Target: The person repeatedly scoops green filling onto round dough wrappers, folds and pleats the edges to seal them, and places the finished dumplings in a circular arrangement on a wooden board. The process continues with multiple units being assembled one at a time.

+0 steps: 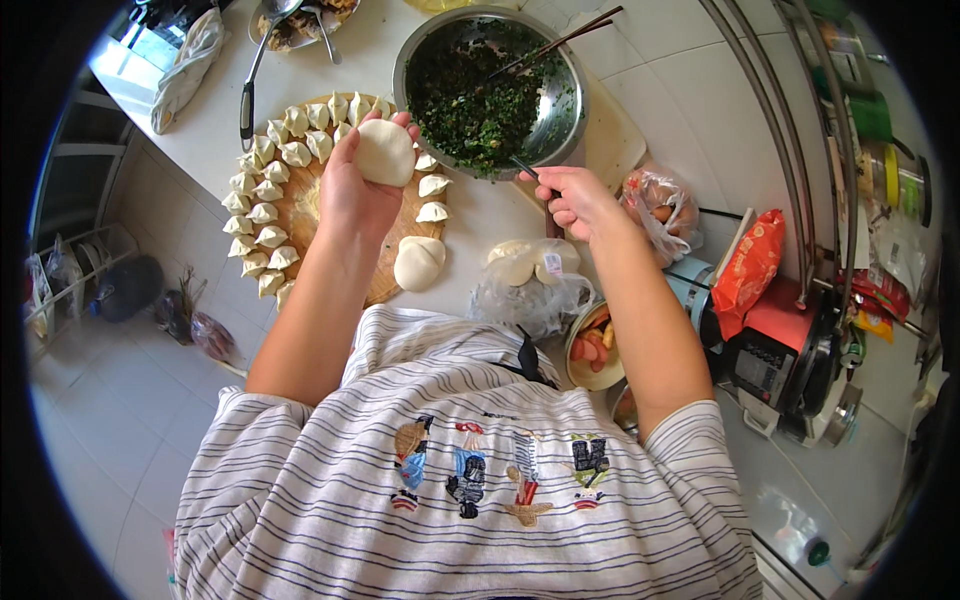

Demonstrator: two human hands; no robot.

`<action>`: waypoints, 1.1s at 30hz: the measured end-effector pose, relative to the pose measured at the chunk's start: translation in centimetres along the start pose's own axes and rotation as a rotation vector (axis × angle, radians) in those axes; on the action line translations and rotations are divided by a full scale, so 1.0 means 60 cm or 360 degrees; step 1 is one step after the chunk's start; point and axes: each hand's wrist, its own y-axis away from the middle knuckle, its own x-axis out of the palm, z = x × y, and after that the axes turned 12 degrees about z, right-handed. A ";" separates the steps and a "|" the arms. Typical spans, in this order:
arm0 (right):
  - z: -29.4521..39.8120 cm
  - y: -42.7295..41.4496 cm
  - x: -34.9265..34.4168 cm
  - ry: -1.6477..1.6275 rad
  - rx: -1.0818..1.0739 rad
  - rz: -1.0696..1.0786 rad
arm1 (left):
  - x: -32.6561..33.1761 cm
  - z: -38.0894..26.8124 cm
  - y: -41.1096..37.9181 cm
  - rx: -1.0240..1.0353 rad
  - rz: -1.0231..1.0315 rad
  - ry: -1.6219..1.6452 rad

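Note:
A round dough wrapper (385, 154) lies across the palm and fingers of my left hand (349, 184), above the wooden board (411, 225). Folded dumplings (262, 213) stand in curved rows along that board's edge. My right hand (574, 196) grips a thin dark-handled utensil (524, 166) at the near rim of a steel mixing bowl (564, 135). The utensil's far end is hard to make out against the bowl. Chopped green filling (480, 97) covers much of the bowl's inside. More flat wrappers (419, 263) overlap at the board's near right edge.
Wooden chopsticks (577, 37) lean over the bowl's right rim. A clear plastic bag (532, 292) with round dough pieces sits near my body. Right of it are a bowl of sliced food (596, 352) and a bag of eggs (660, 214). A ladle (259, 79) lies at the back left.

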 end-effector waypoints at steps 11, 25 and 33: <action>0.015 0.069 0.025 -0.0239 -0.0695 -0.0031 | 0.106 0.136 -0.129 -0.0144 -0.0102 0.0056; -0.048 0.077 0.071 0.1962 -0.1604 -0.1327 | 0.181 0.155 -0.119 -0.0305 0.0074 0.0172; -0.021 0.108 0.099 0.1465 -0.1781 -0.1227 | 0.170 0.133 -0.104 -0.0457 0.0354 0.0225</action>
